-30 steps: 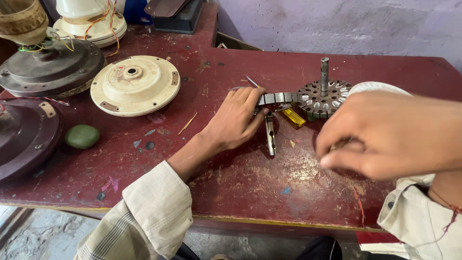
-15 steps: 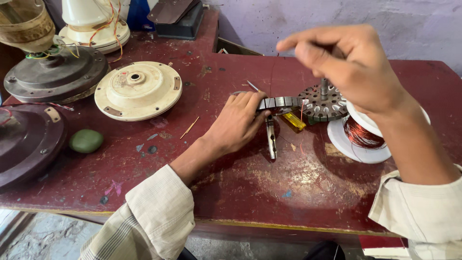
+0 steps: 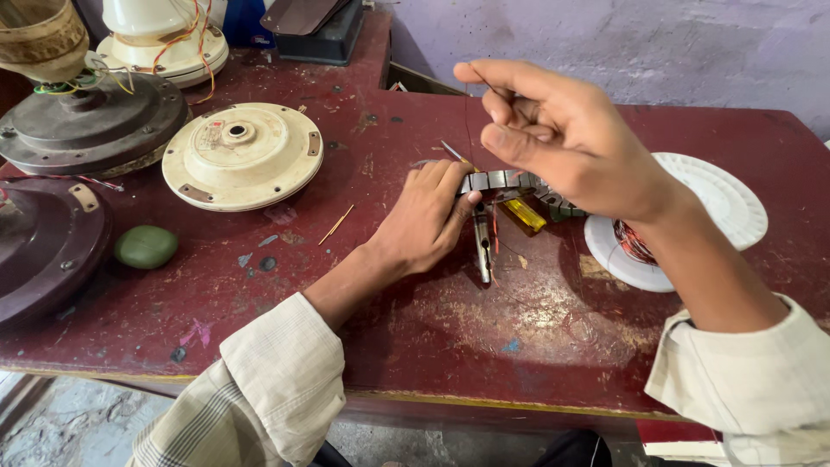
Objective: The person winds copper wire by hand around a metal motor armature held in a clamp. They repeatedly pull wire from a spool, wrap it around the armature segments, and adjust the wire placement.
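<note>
My left hand point(image 3: 425, 216) rests on the dark red table point(image 3: 484, 337), its fingers pressing the rim of a grey metal fan stator point(image 3: 510, 183). My right hand point(image 3: 562, 138) is raised above the stator, thumb and forefinger pinched on a thin copper wire point(image 3: 468, 117) that runs down toward the stator. Most of the stator is hidden behind my right hand. A white spool point(image 3: 692, 216) with reddish copper wire lies just right of it.
Pliers point(image 3: 483, 242) and a small yellow tool point(image 3: 525, 215) lie by my left hand. A cream fan cover point(image 3: 242, 154), dark fan housings point(image 3: 91, 125), a brown cover point(image 3: 43, 246) and a green lump point(image 3: 146, 246) sit on the left. A black box point(image 3: 320, 30) stands behind.
My right hand rose from low near the table's front edge up and to the left, pulling the wire above the stator. The left hand stayed on the stator.
</note>
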